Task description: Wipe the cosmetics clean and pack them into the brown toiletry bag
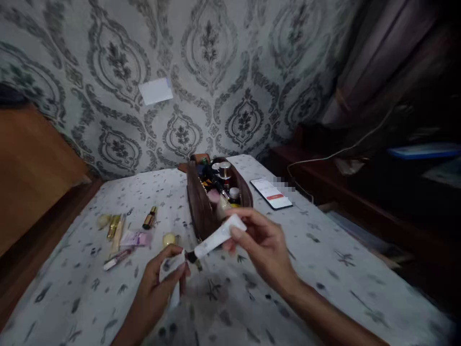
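Observation:
My right hand (pixel 264 247) pinches the flat end of a white squeeze tube (pixel 216 239), which slants down to the left. The tube's black cap (pixel 192 257) points toward my left hand (pixel 158 278). In that hand a folded white tissue or cloth (pixel 172 264) is gripped, its edge right at the cap; whether they touch I cannot tell. A loose end of it hangs below my fingers. Just behind my hands stands an open brown zip bag (pixel 199 206), full of cosmetics, among them a silver-lidded jar (pixel 225 169).
At left on the patterned tablecloth (pixel 90 298) lie a lilac tube (pixel 136 239), a lip gloss tube (pixel 117 259), a small dark bottle with a gold top (pixel 149 218) and a round yellowish item (pixel 169 239). A phone (pixel 272 193) with its screen lit lies right of the bag.

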The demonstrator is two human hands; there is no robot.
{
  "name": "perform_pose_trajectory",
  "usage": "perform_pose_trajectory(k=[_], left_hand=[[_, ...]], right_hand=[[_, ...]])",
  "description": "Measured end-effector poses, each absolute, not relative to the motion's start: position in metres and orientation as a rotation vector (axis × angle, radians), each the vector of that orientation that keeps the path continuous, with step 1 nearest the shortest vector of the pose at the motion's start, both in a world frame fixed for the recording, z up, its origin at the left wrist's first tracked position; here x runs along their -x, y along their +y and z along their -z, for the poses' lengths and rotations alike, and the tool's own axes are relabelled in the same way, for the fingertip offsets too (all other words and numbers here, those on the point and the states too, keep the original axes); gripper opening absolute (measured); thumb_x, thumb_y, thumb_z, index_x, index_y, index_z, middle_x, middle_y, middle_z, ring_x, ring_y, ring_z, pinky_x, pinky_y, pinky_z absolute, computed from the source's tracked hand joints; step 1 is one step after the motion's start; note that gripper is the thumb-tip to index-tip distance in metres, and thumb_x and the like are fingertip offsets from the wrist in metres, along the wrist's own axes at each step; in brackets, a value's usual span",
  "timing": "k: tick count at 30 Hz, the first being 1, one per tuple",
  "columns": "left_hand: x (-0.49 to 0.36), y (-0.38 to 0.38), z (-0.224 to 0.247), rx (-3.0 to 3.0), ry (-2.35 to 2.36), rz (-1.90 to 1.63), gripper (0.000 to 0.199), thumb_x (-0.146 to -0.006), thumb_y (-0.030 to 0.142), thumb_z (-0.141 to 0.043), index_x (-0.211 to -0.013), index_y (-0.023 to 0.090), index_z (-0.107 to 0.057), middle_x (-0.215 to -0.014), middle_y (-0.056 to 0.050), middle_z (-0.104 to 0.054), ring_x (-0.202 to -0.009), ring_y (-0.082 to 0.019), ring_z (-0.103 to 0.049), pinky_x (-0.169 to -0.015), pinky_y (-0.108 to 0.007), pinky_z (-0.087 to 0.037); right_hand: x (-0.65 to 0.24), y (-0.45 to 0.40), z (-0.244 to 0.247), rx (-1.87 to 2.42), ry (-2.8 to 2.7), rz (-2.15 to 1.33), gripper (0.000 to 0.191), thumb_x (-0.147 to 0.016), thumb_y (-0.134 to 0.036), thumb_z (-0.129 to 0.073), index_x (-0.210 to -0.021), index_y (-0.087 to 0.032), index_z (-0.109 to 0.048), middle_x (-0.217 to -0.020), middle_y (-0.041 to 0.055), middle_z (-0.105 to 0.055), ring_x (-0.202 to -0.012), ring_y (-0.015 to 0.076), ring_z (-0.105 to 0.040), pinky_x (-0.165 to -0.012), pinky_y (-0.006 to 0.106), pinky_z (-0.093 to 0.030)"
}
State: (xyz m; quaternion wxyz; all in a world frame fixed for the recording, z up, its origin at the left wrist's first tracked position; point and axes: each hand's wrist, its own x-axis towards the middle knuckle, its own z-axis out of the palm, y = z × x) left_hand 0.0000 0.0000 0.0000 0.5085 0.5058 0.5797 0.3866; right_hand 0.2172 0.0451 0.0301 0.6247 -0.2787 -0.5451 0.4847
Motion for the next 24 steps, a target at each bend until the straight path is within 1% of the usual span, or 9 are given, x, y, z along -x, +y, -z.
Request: perform_pose_trajectory(k=[2,4,7,9,12,14,16,21,24], left_hand=[[-0.008,0.007,-0.003,-1.317,1.383,-0.905,0.032,-0.087,0.053,-0.063,-0.094,0.022,-0.061,-0.076,0.001,-0.064,-0.057,-0.014,-0.056,-0.077,-0.031,-0.047],[-0.012,0.013,-0.003,-1.416,1.36,-0.875,0.026,-0.088,0.047,-0.063,-0.095,0.022,-0.063,-0.076,0.001,-0.064,-0.06,-0.015,-0.058,-0.077,-0.03,-0.047],[-0.013,0.021,0.002,-1.574,1.307,-0.821,0.019,-0.088,0.038,-0.062,-0.101,0.023,-0.064,-0.071,0.002,-0.062,-0.065,-0.018,-0.06,-0.071,-0.028,-0.047],[-0.011,0.024,0.007,-1.646,1.293,-0.809,0.021,-0.086,0.03,-0.062,-0.106,0.025,-0.066,-0.069,0.002,-0.062,-0.07,-0.019,-0.061,-0.071,-0.026,-0.049],[-0.012,0.027,0.011,-1.755,1.299,-0.833,0.028,-0.079,0.022,-0.063,-0.106,0.026,-0.069,-0.081,0.0,-0.068,-0.076,-0.02,-0.063,-0.077,-0.027,-0.05],[-0.015,0.028,0.011,-1.795,1.278,-0.871,0.029,-0.077,0.021,-0.061,-0.104,0.027,-0.071,-0.087,0.0,-0.07,-0.075,-0.019,-0.063,-0.075,-0.027,-0.049],[-0.019,0.031,0.011,-1.818,1.219,-0.9,0.028,-0.077,0.021,-0.058,-0.101,0.027,-0.071,-0.087,0.0,-0.071,-0.073,-0.018,-0.063,-0.071,-0.025,-0.048],[-0.023,0.037,0.012,-1.889,1.144,-0.892,0.024,-0.075,0.021,-0.057,-0.096,0.026,-0.068,-0.08,0.002,-0.069,-0.071,-0.018,-0.063,-0.067,-0.024,-0.046],[-0.023,0.038,0.011,-1.913,1.157,-0.864,0.019,-0.079,0.025,-0.056,-0.094,0.026,-0.067,-0.078,0.001,-0.067,-0.069,-0.017,-0.062,-0.064,-0.024,-0.045]], right_hand=[[-0.238,0.05,-0.039,0.699,-1.195,-0.985,0.019,-0.088,-0.033,-0.073,-0.104,-0.022,-0.07,-0.067,-0.0013,-0.071,-0.054,0.013,-0.068,-0.047,0.021,-0.057],[-0.256,0.055,-0.048,0.751,-1.174,-0.844,0.019,-0.088,-0.033,-0.073,-0.105,-0.023,-0.071,-0.069,-0.0007,-0.07,-0.055,0.0136,-0.068,-0.048,0.023,-0.057],[-0.276,0.062,-0.057,0.815,-1.202,-0.607,0.019,-0.089,-0.032,-0.073,-0.107,-0.026,-0.071,-0.071,-0.0002,-0.069,-0.056,0.0149,-0.067,-0.051,0.027,-0.058],[-0.283,0.067,-0.06,0.85,-1.24,-0.452,0.019,-0.088,-0.029,-0.073,-0.107,-0.027,-0.072,-0.072,0.0003,-0.068,-0.055,0.0152,-0.065,-0.051,0.029,-0.059],[-0.288,0.072,-0.056,0.892,-1.283,-0.262,0.021,-0.088,-0.025,-0.073,-0.108,-0.029,-0.072,-0.081,0.0018,-0.069,-0.057,0.015,-0.065,-0.051,0.031,-0.059],[-0.288,0.074,-0.052,0.897,-1.321,-0.174,0.023,-0.088,-0.023,-0.073,-0.11,-0.029,-0.071,-0.086,0.0026,-0.069,-0.059,0.0151,-0.065,-0.051,0.031,-0.059],[-0.289,0.077,-0.048,0.898,-1.367,-0.125,0.024,-0.089,-0.021,-0.072,-0.112,-0.028,-0.07,-0.087,0.0027,-0.069,-0.06,0.0149,-0.065,-0.051,0.03,-0.058],[-0.289,0.085,-0.039,0.938,-1.444,-0.11,0.025,-0.09,-0.019,-0.07,-0.114,-0.026,-0.067,-0.091,0.0031,-0.068,-0.063,0.0138,-0.064,-0.053,0.029,-0.055],[-0.289,0.091,-0.034,0.949,-1.494,-0.091,0.027,-0.09,-0.017,-0.069,-0.116,-0.025,-0.066,-0.093,0.0035,-0.068,-0.065,0.0137,-0.063,-0.056,0.029,-0.055]])
